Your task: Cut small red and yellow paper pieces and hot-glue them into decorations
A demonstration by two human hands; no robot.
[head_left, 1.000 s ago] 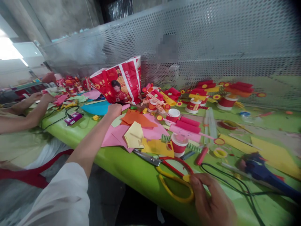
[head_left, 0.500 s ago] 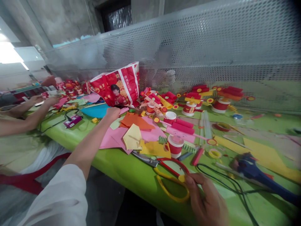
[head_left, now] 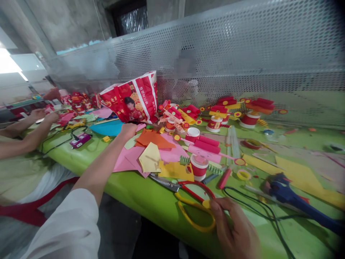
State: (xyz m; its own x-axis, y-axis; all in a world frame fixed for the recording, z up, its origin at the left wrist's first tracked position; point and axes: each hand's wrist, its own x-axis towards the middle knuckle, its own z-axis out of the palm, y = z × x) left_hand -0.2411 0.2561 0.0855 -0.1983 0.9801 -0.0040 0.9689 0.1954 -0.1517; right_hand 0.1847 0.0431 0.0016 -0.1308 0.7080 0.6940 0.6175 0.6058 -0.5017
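My right hand (head_left: pixel 237 228) pinches a small yellow paper disc (head_left: pixel 206 204) between thumb and forefinger. Just behind the disc lie scissors (head_left: pixel 185 189) with one red and one yellow handle loop, at the table's front edge. My left hand (head_left: pixel 128 131) is stretched far over the paper pile, its fingers curled and mostly hidden from me. A pink paper piece (head_left: pixel 140 127) shows beside its knuckles; whether the hand grips it I cannot tell. Under my left wrist are pink sheets (head_left: pixel 125 160), with orange paper (head_left: pixel 153 139) and a cream pentagon-shaped piece (head_left: pixel 150 158) to the right.
A red-and-white bag (head_left: pixel 132 99) stands at the back. Paper-cup figures (head_left: pixel 199 169) with red rolls stand in the middle and rear. A blue glue gun (head_left: pixel 291 196) and its black cable (head_left: pixel 275 216) lie at right. Another person's arms (head_left: pixel 29 138) work at left.
The view has shifted slightly, so things sit a little further left. Both hands keep nearly the same pose, and the scissors stay where they lay.
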